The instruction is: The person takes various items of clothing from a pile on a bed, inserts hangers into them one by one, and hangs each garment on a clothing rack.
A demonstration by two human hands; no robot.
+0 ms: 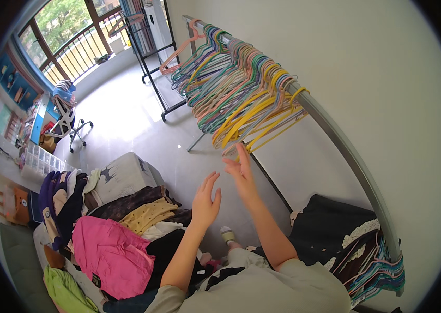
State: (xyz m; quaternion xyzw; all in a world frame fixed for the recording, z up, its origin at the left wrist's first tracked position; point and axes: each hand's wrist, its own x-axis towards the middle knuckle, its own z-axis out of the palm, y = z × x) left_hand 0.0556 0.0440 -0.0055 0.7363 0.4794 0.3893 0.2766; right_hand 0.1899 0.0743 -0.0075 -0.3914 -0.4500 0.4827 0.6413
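My left hand (207,202) is raised in mid-air with its thumb apart from its fingers, and it holds nothing. Farther forward and to the right, my right hand (240,172) reaches up with its fingers apart, just below the nearest hangers. Whether its fingertips touch a hanger cannot be made out. A dense row of pastel hangers (215,88) hangs from the grey metal clothes rail (330,125). Several yellow hangers (251,115) sit at the near end of that row, closest to my right hand.
At left, a pink garment (113,255), a green one (66,289) and a spotted yellow cloth (150,216) lie heaped before a grey storage bag (126,177). Dark clothes (330,224) and more hangers (374,274) are at right. Beyond stand a black rack (152,68) and chair (66,117).
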